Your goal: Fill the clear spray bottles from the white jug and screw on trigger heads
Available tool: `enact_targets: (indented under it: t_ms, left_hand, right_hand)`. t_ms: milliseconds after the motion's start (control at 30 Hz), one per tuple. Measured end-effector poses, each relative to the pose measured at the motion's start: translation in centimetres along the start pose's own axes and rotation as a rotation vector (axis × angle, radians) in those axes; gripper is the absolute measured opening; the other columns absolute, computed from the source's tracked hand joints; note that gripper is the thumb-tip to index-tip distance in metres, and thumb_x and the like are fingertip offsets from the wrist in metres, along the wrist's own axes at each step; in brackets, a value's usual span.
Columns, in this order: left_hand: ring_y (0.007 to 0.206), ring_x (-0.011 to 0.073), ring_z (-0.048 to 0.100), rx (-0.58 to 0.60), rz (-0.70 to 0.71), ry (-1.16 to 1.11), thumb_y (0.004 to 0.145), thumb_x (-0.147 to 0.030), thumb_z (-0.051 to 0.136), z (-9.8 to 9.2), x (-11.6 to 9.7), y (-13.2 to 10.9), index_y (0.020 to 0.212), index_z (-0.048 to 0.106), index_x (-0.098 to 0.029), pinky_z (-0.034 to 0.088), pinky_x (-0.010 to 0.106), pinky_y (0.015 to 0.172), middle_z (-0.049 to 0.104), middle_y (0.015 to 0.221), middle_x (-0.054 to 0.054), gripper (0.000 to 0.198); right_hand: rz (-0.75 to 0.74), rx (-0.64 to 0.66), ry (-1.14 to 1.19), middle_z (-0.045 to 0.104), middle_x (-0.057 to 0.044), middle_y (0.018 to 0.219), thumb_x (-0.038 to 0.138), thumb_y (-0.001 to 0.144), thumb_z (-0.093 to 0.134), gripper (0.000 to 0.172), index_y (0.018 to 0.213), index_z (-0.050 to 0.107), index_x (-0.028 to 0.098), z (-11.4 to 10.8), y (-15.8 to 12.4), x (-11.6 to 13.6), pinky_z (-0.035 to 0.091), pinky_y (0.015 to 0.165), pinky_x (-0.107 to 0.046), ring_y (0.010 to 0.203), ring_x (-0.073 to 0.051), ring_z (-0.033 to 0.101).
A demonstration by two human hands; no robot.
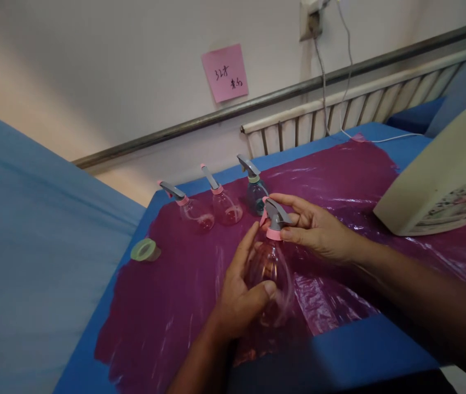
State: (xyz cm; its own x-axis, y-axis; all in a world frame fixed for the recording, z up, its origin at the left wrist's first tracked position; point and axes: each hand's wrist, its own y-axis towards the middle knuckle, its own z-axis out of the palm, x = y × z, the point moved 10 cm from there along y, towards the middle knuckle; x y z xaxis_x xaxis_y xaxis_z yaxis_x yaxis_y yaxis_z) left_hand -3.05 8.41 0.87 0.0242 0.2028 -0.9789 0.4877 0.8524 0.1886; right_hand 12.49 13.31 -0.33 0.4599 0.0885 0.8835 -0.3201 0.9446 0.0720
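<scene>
A clear spray bottle point(277, 268) with a pink collar and a grey trigger head stands in front of me. My left hand point(239, 290) is wrapped round its body, thumb across the near side. At the top, my right hand point(318, 227) grips the grey spray head point(276, 213) and pink collar between thumb and fingers. Just beyond are two more clear spray bottles with pink collars, one on the left point(195, 215) and one in the middle point(227, 207). Beside them is a bluish spray bottle point(256, 192) with a pale green collar.
A small pale green cup point(145, 250) sits at the left. On the right leans a large cream jug point(442, 180). Shiny purple plastic sheet point(167, 306) covers much of the blue table point(364, 342). A blue curtain point(31, 246) hangs left; cables point(323, 82) run down the wall.
</scene>
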Motion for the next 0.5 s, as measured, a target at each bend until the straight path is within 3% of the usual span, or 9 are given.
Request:
enact_targets:
  t_ms: [100, 200, 300, 367, 500]
  left_hand:
    - [0.163, 0.0420, 0.055, -0.002, -0.002, 0.041, 0.098, -0.045, 0.081, 0.0, 0.2, 0.0, 0.182, 0.032, -0.038, 0.052, 0.064, 0.130, 0.050, 0.181, 0.011, 0.097]
    - [0.161, 0.0413, 0.054, -0.060, 0.014, 0.285, 0.095, -0.035, 0.081, -0.5, 0.2, -0.2, 0.180, 0.037, -0.041, 0.052, 0.064, 0.129, 0.052, 0.177, 0.009, 0.095]
    - [0.143, 0.0360, 0.064, -0.077, 0.055, 0.477, 0.094, -0.029, 0.078, -0.5, -0.2, -0.3, 0.177, 0.043, -0.044, 0.058, 0.061, 0.121, 0.062, 0.159, 0.009, 0.091]
    - [0.134, 0.0320, 0.067, -0.063, 0.106, 0.501, 0.095, -0.028, 0.075, -0.2, -0.6, -0.4, 0.177, 0.042, -0.046, 0.060, 0.057, 0.116, 0.063, 0.151, 0.008, 0.091]
    - [0.136, 0.0318, 0.066, -0.040, 0.149, 0.489, 0.097, -0.028, 0.075, 0.1, -0.9, -0.3, 0.179, 0.039, -0.046, 0.059, 0.055, 0.117, 0.062, 0.152, 0.007, 0.091]
  right_hand:
    - [0.017, -0.025, -0.010, 0.084, -0.004, 0.121, 0.035, 0.082, 0.102, 0.086, 0.156, 0.059, 0.034, 0.1, 0.0, -0.2, 0.065, 0.109, -0.047, 0.112, -0.023, 0.081]
    - [0.007, -0.099, -0.060, 0.083, -0.003, 0.114, 0.036, 0.079, 0.104, 0.086, 0.152, 0.059, 0.032, -0.4, 0.0, -0.2, 0.066, 0.099, -0.045, 0.100, -0.021, 0.079]
    - [-0.030, -0.146, -0.077, 0.080, -0.001, 0.108, 0.038, 0.076, 0.106, 0.087, 0.149, 0.058, 0.031, -0.4, -0.1, -0.2, 0.065, 0.094, -0.043, 0.094, -0.020, 0.076]
    - [-0.037, -0.162, -0.077, 0.078, 0.001, 0.104, 0.039, 0.076, 0.106, 0.089, 0.150, 0.057, 0.031, -0.2, 0.0, -0.5, 0.064, 0.092, -0.041, 0.092, -0.019, 0.075]
    - [-0.058, -0.185, -0.055, 0.077, -0.001, 0.108, 0.044, 0.078, 0.104, 0.091, 0.154, 0.055, 0.033, 0.3, 0.0, -1.3, 0.064, 0.097, -0.044, 0.099, -0.021, 0.074]
